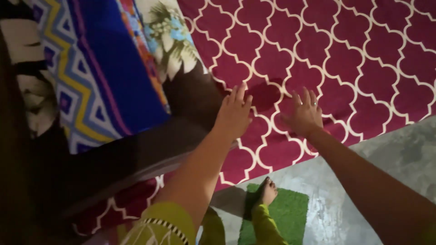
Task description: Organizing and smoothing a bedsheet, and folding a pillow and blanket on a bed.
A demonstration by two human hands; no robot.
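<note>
Both hands lay flat on a maroon sheet (345, 54) with a white lattice pattern — left hand (234, 113) and ringed right hand (305, 115), fingers slightly spread, clamped on nothing — beside a blue zigzag blanket (95, 68).

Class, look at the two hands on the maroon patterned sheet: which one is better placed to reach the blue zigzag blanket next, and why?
Probably the left hand. It lies flat on the maroon sheet close to the blue zigzag blanket. The right hand is farther from it, nearer the sheet's edge.

Maroon sheet (345, 59) cut off top, right; blue patterned blanket (97, 68) cut off top.
</note>
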